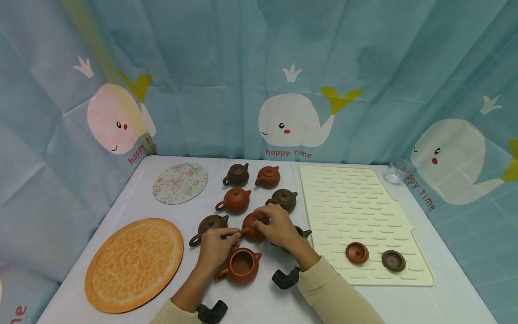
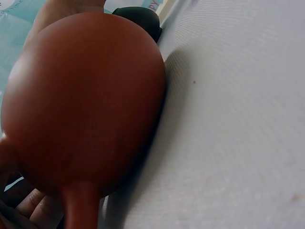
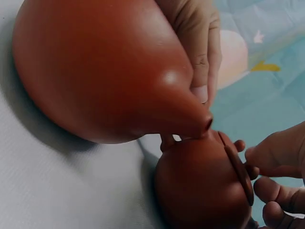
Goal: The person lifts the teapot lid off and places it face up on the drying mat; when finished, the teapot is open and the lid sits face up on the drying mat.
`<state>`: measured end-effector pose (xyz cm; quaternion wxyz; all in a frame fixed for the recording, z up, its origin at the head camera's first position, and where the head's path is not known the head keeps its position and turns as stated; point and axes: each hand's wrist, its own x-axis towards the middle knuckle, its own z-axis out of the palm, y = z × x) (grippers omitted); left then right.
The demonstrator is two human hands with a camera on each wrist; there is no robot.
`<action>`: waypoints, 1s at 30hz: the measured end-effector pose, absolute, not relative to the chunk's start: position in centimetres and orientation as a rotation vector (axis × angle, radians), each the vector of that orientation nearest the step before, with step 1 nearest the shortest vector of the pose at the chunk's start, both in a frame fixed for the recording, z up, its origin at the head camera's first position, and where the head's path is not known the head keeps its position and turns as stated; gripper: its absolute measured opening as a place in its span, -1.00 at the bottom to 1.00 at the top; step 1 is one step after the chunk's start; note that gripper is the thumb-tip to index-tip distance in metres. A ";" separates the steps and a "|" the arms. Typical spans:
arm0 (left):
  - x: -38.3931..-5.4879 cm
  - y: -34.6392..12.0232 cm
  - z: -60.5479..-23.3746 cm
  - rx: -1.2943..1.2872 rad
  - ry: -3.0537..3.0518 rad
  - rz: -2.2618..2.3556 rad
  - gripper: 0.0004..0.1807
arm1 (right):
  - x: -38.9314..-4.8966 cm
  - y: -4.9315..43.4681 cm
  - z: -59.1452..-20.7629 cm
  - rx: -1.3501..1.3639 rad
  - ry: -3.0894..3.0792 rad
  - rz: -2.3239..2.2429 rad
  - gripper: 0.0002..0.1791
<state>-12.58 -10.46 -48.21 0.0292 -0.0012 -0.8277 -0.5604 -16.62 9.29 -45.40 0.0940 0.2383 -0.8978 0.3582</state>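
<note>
A small reddish-brown teapot [image 1: 252, 230] stands mid-table between both hands. My left hand [image 1: 216, 248] pinches its handle from the left. With thumb and fingers my right hand [image 1: 281, 228] pinches the knob of its lid; in the right wrist view the lid [image 3: 240, 175] sits tilted at the teapot's mouth. Just in front stands a lidless reddish-brown teapot [image 1: 243, 267], which fills much of both wrist views. A dark brown teapot [image 1: 212, 222] is beside my left fingers. Another dark teapot [image 1: 305, 233] is mostly hidden behind my right hand and wrist.
Behind are several lidded teapots, including a red one [image 1: 236, 200] and a dark one [image 1: 284, 199]. A cream mat [image 1: 344, 211] holds a red lid [image 1: 357, 253] and a dark lid [image 1: 393, 261]. Left lie an orange round mat [image 1: 133, 265] and a floral one [image 1: 180, 183]. A clear cup [image 1: 394, 173] stands back right.
</note>
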 end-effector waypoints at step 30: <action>-12.3 -10.2 -48.3 -0.022 -2.507 -1.736 -0.88 | -17.1 9.7 -46.1 0.834 -2.530 0.935 -0.91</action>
